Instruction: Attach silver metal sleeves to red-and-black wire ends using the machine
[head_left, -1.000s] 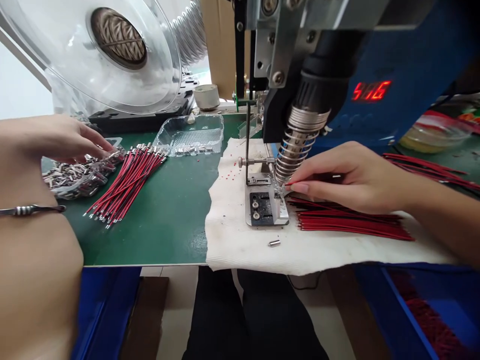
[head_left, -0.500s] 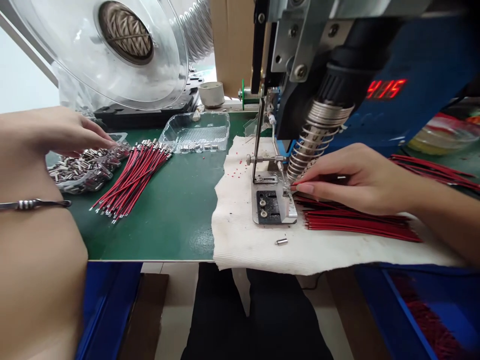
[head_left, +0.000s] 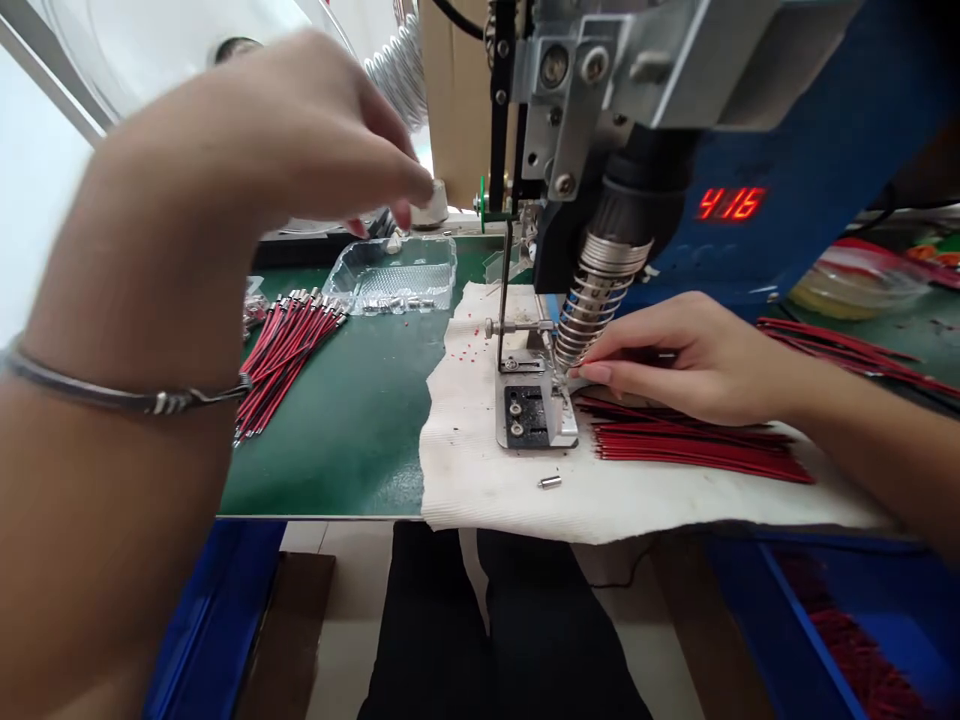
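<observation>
My right hand (head_left: 679,362) is closed in a pinch at the small metal fixture (head_left: 561,415) under the soldering machine's spring-wrapped nozzle (head_left: 600,290). A thin red wire (head_left: 576,371) is between its thumb and finger, mostly hidden. Below that hand lies a bundle of red and black wires (head_left: 697,455). My left hand (head_left: 322,140) hangs in the air above the clear plastic tray (head_left: 454,262), blurred, with its fingers curled together; what they hold, if anything, is hidden. Under its wrist is a pile of red wires with metal ends (head_left: 292,350). One metal connector (head_left: 550,482) lies before the fixture.
A white ribbed cloth (head_left: 465,480) covers part of the green table (head_left: 360,430). The blue machine body (head_left: 780,150) shows a red display reading 416. More wires (head_left: 840,340) and a round clear container (head_left: 862,285) are at the right. A silver flexible duct (head_left: 397,75) stands behind.
My left hand has risen from the heap of metal connectors and swung right, over the tray. My right hand keeps its pinch at the fixture. The display went from 415 to 416.
</observation>
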